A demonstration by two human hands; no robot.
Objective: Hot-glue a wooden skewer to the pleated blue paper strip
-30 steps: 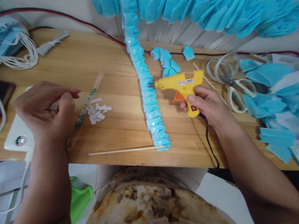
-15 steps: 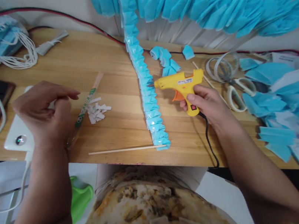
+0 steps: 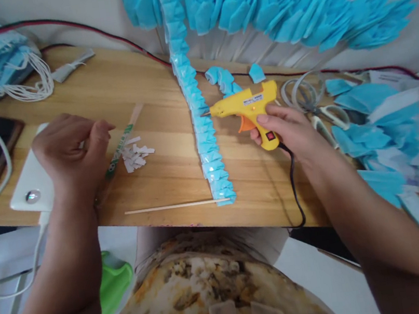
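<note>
Apparently gluing, right hand (image 3: 282, 128) grips glue gun (image 3: 244, 102); left hand (image 3: 76, 148) curls closed. Strip (image 3: 207, 141), ending near counter's (image 3: 173, 175) front edge, likely needs steady nozzle (image 3: 206, 112).

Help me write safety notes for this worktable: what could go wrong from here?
The glue gun's nozzle points right at the pleated blue strip; if hot, it might scorch the strip or leave glue where it isn't wanted.

The black cord loops down to the table's front edge, so a snag could jerk the gun in the right hand.

The thin wooden stick lies near that edge, where a bump might knock it off.
</note>
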